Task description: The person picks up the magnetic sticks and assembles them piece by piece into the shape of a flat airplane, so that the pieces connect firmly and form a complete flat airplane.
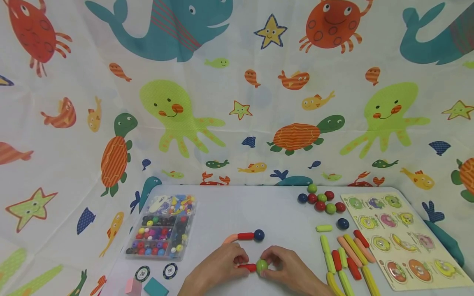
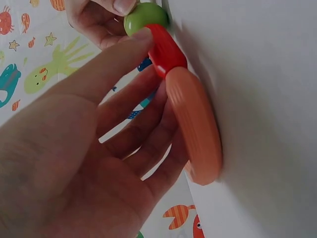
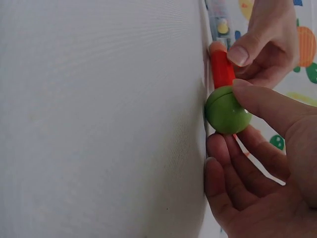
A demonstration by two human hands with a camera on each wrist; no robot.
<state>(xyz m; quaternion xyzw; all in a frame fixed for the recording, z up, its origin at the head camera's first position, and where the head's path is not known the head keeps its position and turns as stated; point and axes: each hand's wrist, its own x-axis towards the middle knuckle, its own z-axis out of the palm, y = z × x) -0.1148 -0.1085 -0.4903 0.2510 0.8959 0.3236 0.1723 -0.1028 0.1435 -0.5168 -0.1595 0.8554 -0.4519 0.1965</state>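
My left hand (image 1: 218, 265) pinches a short red stick (image 1: 249, 267) between thumb and fingers at the front middle of the table. A green ball (image 1: 262, 267) sits against the stick's right end, gripped by thumb and fingertips of my right hand (image 1: 284, 266). In the left wrist view a curved peach stick (image 2: 195, 124) meets the red stick's other end and lies along the left fingers. Just beyond the left hand, another peach piece (image 1: 230, 238) adjoins a second red stick (image 1: 245, 236) with a dark blue ball (image 1: 259, 235) at its end.
Loose coloured sticks (image 1: 347, 250) lie right of my hands, with a cluster of balls (image 1: 321, 198) behind them. A wooden picture board (image 1: 453, 283) stands far right. On the left are a compartmented bead box (image 1: 163, 257), round chips (image 1: 170, 271), a teal block (image 1: 156, 287) and a pink block (image 1: 133, 286).
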